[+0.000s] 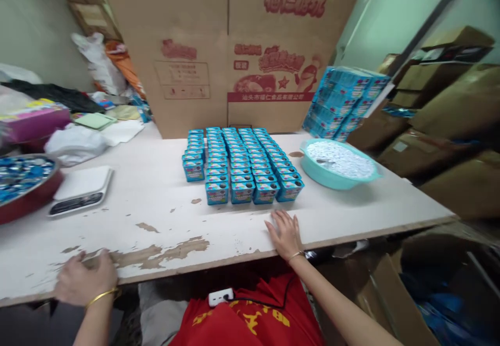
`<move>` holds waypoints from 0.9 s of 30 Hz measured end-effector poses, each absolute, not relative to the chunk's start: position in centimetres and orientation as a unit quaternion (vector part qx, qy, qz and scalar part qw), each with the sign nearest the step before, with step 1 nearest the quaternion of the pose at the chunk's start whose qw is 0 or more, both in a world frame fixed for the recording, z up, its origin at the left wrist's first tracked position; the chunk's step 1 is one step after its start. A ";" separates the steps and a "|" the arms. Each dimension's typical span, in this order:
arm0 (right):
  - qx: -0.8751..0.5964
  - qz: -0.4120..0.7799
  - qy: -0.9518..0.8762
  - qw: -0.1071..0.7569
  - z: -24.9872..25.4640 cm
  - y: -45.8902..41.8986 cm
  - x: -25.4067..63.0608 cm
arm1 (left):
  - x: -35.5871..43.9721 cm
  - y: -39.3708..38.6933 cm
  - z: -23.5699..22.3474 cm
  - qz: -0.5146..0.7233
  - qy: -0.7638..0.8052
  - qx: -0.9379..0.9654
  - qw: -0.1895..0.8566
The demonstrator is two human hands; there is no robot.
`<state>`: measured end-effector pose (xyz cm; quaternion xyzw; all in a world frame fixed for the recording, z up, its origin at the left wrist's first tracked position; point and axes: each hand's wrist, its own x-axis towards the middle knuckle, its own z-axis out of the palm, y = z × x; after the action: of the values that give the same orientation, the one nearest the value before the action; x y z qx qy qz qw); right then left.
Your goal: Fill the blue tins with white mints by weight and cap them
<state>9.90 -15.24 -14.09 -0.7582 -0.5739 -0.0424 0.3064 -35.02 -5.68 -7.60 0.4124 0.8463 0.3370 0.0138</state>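
Observation:
My right hand [286, 235] lies with fingers outstretched on the white worn tabletop [234, 229], near its front edge and just in front of a block of small blue tubs [242, 192]. The tubs stand in several close rows, with a shorter row at the left. At the lower left, my left hand [86, 279] rests over the table edge, slightly blurred, its thumb apart from its curved fingers. Nothing shows in either hand. To the right of the tubs sits a turquoise basin [332, 179] full of small white pieces, a dark thing lying among them.
At left are a white digital scale [83, 183] and a red basin [50, 192] of blue and silver packets. A large carton [187, 17] stands behind the tubs. Wrapped blue packs [338, 98] are stacked at the back right. A white power strip [221, 297] lies on my lap.

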 end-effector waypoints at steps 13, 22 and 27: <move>-0.748 -0.059 -0.586 0.306 -15.8 -15.7 10.1 | -36.0 -6.0 -9.2 0.327 0.846 0.409 -0.100; -0.742 -0.048 -0.604 0.286 -15.8 -16.3 10.4 | -36.1 -6.0 -9.6 0.290 0.857 0.414 -0.100; -0.747 -0.048 -0.610 0.259 -15.1 -16.4 10.4 | -36.4 -6.3 -9.2 0.259 0.864 0.422 -0.095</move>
<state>10.38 -16.39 -15.10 -0.7474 -0.6102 -0.0481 0.2585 -36.42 -6.34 -9.19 0.4223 0.8636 0.2587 -0.0947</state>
